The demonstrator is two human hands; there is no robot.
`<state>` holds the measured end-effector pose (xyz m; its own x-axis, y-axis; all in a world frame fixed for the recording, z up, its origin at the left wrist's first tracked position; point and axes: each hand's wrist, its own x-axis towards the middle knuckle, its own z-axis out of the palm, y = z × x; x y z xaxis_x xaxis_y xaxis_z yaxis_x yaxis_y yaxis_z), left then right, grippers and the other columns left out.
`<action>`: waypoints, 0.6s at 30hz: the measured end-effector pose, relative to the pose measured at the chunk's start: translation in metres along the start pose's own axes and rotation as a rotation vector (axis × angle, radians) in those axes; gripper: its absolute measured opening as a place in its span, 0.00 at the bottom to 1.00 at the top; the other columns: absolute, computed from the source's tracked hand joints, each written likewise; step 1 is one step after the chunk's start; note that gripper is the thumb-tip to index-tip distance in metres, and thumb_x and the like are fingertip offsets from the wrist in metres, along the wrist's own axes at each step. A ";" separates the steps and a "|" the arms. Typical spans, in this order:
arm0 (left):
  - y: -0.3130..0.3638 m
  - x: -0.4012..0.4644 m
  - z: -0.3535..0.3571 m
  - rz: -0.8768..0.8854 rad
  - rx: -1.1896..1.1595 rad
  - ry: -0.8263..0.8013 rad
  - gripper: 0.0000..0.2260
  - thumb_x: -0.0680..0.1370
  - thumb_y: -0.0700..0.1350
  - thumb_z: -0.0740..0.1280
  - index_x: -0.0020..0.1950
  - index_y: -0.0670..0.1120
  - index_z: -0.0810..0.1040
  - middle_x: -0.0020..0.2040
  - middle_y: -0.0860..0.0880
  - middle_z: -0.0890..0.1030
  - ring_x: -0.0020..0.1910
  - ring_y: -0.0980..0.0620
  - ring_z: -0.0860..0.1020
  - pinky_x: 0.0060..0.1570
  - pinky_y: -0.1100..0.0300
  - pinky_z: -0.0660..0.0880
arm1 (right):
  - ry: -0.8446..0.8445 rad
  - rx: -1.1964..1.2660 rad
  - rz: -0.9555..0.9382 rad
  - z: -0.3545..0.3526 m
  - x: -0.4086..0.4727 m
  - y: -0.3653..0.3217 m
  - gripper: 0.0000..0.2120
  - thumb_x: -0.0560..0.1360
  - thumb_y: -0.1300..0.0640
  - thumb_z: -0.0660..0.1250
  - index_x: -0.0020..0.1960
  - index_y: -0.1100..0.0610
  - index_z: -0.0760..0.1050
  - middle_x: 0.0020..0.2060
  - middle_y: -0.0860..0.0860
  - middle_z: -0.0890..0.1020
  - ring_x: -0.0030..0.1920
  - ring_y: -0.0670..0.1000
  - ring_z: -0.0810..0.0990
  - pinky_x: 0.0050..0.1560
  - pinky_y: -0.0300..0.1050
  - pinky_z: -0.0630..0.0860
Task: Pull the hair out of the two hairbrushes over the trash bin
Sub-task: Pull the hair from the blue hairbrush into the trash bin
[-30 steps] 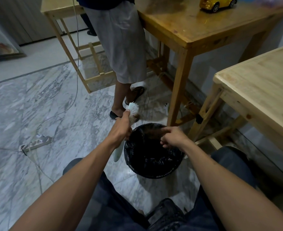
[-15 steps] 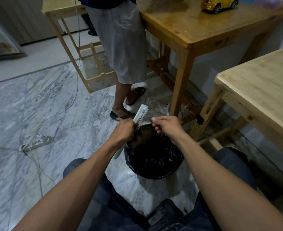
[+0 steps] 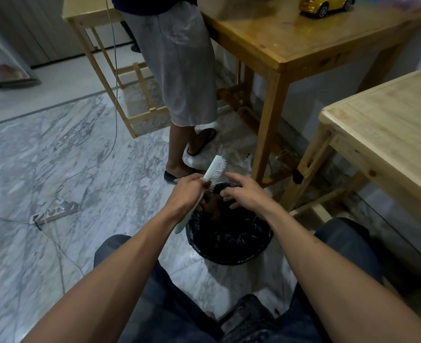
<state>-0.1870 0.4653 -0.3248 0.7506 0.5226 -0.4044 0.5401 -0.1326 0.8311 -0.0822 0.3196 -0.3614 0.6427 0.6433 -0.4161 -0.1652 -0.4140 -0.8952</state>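
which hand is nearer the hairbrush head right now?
Left. The left hand grips the hairbrush just below its bristles; the right hand hovers open beside it over the trash bin, not touching.

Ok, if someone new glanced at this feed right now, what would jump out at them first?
First, the pale hairbrush that the left hand grips, bristles toward the right hand, whose fingers reach in, both above the black-lined trash bin on the marble floor. Next, a second person's legs in sandals just beyond the bin, beside a wooden table carrying a yellow toy car.
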 end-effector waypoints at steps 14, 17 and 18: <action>0.001 -0.002 0.007 0.052 0.032 -0.010 0.23 0.76 0.32 0.56 0.64 0.47 0.82 0.43 0.43 0.82 0.37 0.50 0.77 0.36 0.57 0.76 | 0.258 0.163 -0.057 -0.001 -0.002 -0.001 0.06 0.76 0.58 0.72 0.40 0.57 0.83 0.33 0.49 0.83 0.34 0.46 0.81 0.35 0.40 0.78; -0.004 0.003 0.003 0.008 0.018 0.023 0.23 0.76 0.33 0.55 0.64 0.46 0.81 0.44 0.38 0.83 0.40 0.46 0.78 0.41 0.50 0.79 | 0.396 0.195 0.010 -0.012 -0.004 0.002 0.10 0.76 0.55 0.70 0.37 0.57 0.79 0.32 0.51 0.82 0.33 0.49 0.81 0.39 0.46 0.80; -0.005 0.005 0.002 -0.008 0.006 0.035 0.23 0.75 0.33 0.55 0.63 0.44 0.81 0.44 0.37 0.83 0.40 0.45 0.79 0.44 0.48 0.81 | 0.419 0.198 0.037 -0.016 -0.004 0.004 0.11 0.76 0.54 0.70 0.37 0.57 0.78 0.33 0.52 0.82 0.34 0.49 0.81 0.41 0.47 0.81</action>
<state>-0.1853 0.4672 -0.3322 0.7323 0.5530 -0.3974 0.5486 -0.1334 0.8254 -0.0737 0.3054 -0.3607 0.8738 0.2983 -0.3840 -0.3067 -0.2747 -0.9113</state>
